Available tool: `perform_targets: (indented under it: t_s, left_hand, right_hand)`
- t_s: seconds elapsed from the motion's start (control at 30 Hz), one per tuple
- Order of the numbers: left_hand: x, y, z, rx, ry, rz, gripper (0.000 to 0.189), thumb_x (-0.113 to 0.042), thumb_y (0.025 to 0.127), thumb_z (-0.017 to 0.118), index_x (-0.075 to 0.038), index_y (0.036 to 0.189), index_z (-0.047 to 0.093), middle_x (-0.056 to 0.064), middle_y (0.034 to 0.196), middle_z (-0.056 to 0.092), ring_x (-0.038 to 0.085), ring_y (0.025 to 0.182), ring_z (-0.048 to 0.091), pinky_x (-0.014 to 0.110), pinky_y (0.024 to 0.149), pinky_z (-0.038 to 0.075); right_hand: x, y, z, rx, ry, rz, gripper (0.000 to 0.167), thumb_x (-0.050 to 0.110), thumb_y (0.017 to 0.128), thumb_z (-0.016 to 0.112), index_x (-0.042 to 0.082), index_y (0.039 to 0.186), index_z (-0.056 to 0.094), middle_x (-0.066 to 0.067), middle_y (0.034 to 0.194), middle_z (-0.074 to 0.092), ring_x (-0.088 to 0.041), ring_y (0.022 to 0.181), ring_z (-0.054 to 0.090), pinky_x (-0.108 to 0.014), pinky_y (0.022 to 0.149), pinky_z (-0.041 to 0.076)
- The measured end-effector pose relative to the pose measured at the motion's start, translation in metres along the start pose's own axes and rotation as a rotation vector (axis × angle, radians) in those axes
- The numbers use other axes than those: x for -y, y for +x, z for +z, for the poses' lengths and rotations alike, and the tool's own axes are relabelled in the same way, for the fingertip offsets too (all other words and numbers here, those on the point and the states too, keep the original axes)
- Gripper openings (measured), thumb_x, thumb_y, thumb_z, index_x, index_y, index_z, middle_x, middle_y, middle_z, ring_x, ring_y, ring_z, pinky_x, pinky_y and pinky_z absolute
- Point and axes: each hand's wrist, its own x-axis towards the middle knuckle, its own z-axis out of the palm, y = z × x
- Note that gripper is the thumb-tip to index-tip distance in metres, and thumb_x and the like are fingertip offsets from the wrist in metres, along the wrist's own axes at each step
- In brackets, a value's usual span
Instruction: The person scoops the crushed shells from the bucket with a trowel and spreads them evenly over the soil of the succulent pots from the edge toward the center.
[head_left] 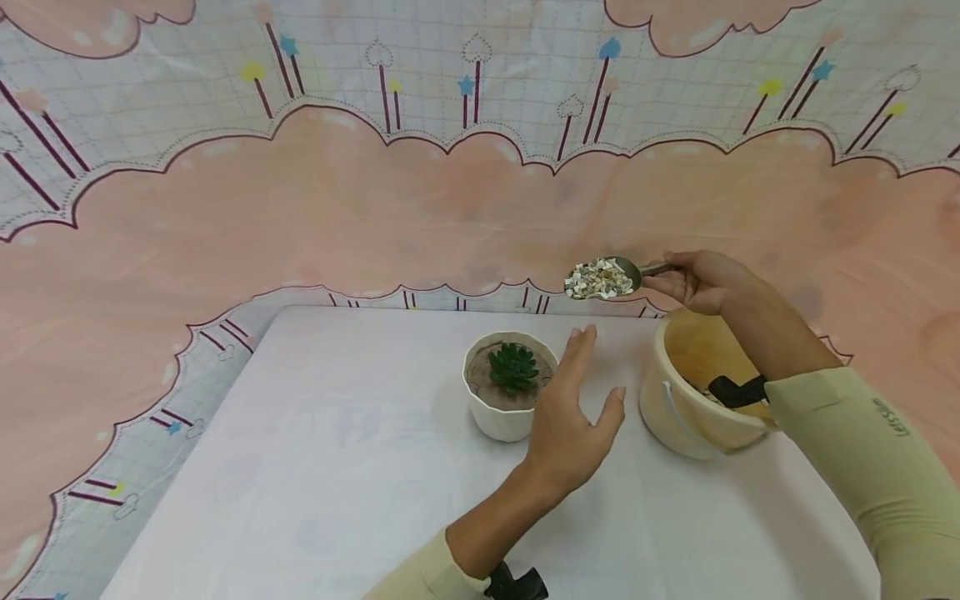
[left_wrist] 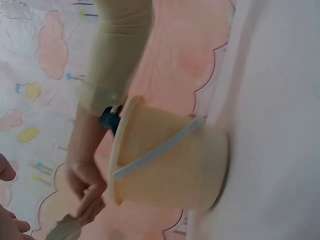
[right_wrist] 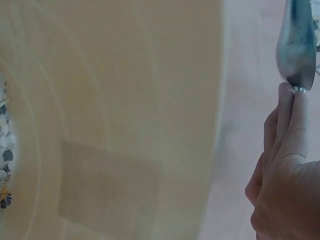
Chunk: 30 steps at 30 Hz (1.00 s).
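Since the scoop [head_left: 630,272] carries loose pebbles [head_left: 598,280], your right hand [head_left: 703,282] pinches its handle [head_left: 656,268], presumably keeping it level. Your left hand [head_left: 572,427] spreads near the pot [head_left: 498,419].

Seeing a white table [head_left: 337,467] across the lower head view, catching soft shadow at right. Seeing a printed backdrop [head_left: 435,62] behind it and past its left edge: pale grid ground, broad peach band [head_left: 360,208] with maroon scalloped outline. Spotting two peach clouds [head_left: 82,29] cut by the top edge. Also spotting maroon sticks [head_left: 280,60] above the band, topped by blue stars [head_left: 467,85], yellow dots [head_left: 253,72] and pale outlined shapes [head_left: 477,50]. Getting the table again in left wrist view, turned sideways at right, plus a yellow patch [left_wrist: 28,134] at left. Reading just blurred pinkish background [right_wrist: 235,165] in right wrist view.
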Motion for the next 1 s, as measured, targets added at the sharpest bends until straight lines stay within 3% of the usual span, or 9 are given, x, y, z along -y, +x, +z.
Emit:
perform_targets:
  t_s: [0.2,0.37,0.43,0.53,0.7,0.83,1.0]
  left_hand:
    - [0.010,-0.003,-0.036,-0.170,-0.042,0.080,0.067,-0.005,0.098,0.066,-0.001,0.160,0.042,0.009,0.165,0.039,0.023,0.156,0.028,0.047,0.123,0.029]
    - [0.029,-0.004,-0.061,-0.226,0.014,0.075,0.067,-0.006,0.097,0.067,0.000,0.158,0.043,0.009,0.163,0.043,0.025,0.156,0.028,0.050,0.123,0.027]
    - [0.037,-0.005,-0.067,-0.213,0.032,0.051,0.069,-0.007,0.096,0.069,0.002,0.158,0.042,0.010,0.163,0.042,0.026,0.156,0.026,0.052,0.123,0.027]
    - [0.048,-0.008,-0.071,-0.157,0.068,-0.035,0.078,-0.016,0.095,0.074,0.001,0.161,0.036,0.011,0.167,0.036,0.028,0.158,0.020,0.054,0.123,0.025]
    - [0.062,-0.013,-0.073,-0.035,0.177,-0.177,0.111,-0.037,0.085,0.088,-0.005,0.167,0.021,0.009,0.173,0.021,0.028,0.161,0.005,0.058,0.124,0.018]
    - [0.069,-0.012,-0.073,-0.002,0.281,-0.199,0.130,-0.041,0.073,0.098,-0.005,0.168,0.017,0.011,0.174,0.016,0.029,0.161,-0.002,0.056,0.126,0.011]
    - [0.074,-0.013,-0.073,0.014,0.347,-0.226,0.136,-0.038,0.069,0.102,0.000,0.167,0.016,0.021,0.173,0.013,0.039,0.160,-0.002,0.061,0.121,0.023]
  right_hand:
    - [-0.004,0.004,-0.004,-0.043,-0.059,0.006,0.045,0.020,0.115,0.039,-0.008,0.097,0.069,-0.026,0.093,0.075,-0.037,0.082,0.078,-0.037,0.086,0.060]
    - [-0.009,0.005,-0.006,-0.040,-0.100,0.019,0.048,0.021,0.116,0.038,-0.008,0.097,0.072,-0.025,0.093,0.076,-0.035,0.084,0.078,-0.037,0.086,0.060]
    - [-0.010,0.005,-0.006,-0.030,-0.118,0.019,0.049,0.020,0.116,0.037,-0.008,0.096,0.072,-0.025,0.094,0.076,-0.034,0.084,0.078,-0.037,0.086,0.060]
    - [-0.012,0.006,-0.005,-0.018,-0.137,0.014,0.049,0.020,0.116,0.037,-0.007,0.096,0.073,-0.024,0.095,0.076,-0.033,0.085,0.078,-0.036,0.085,0.061]
    - [-0.015,0.009,-0.003,-0.013,-0.173,0.024,0.048,0.020,0.116,0.038,-0.006,0.096,0.074,-0.022,0.096,0.077,-0.032,0.086,0.079,-0.036,0.086,0.060]
    - [-0.017,0.010,-0.002,-0.014,-0.188,0.034,0.048,0.020,0.116,0.037,-0.005,0.097,0.074,-0.022,0.098,0.077,-0.032,0.086,0.079,-0.035,0.086,0.060]
    - [-0.020,0.013,-0.001,-0.006,-0.181,0.048,0.047,0.020,0.116,0.037,-0.005,0.098,0.072,-0.023,0.098,0.077,-0.033,0.086,0.078,-0.036,0.088,0.060]
